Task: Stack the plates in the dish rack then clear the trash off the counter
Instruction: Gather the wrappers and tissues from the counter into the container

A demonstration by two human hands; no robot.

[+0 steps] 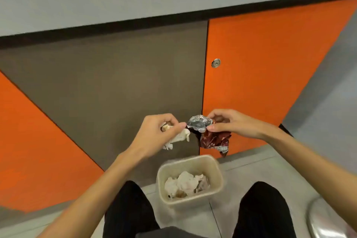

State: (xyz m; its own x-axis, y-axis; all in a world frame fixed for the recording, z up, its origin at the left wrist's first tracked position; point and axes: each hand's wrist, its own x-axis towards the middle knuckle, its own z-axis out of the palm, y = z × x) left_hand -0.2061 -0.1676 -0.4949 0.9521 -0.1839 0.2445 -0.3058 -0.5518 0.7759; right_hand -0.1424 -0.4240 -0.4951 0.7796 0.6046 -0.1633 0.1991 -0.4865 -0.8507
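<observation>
A crumpled tissue (177, 138) is pinched in the left hand (154, 135) and a foil wrapper (200, 124) is gripped in the right hand (233, 124), both held above the bin (216, 177) on the floor (251, 168). Paper (186, 182) is already seen inside, so the trash-clearing is judged nearly done; no plates are shown.

The grey tiled floor (251, 168) holds a small beige bin (195, 200), just in front of the cupboard (116, 83). White crumpled paper (185, 183) sits inside the bin. A shiny round metal thing (328, 220) rests on the floor at the right
</observation>
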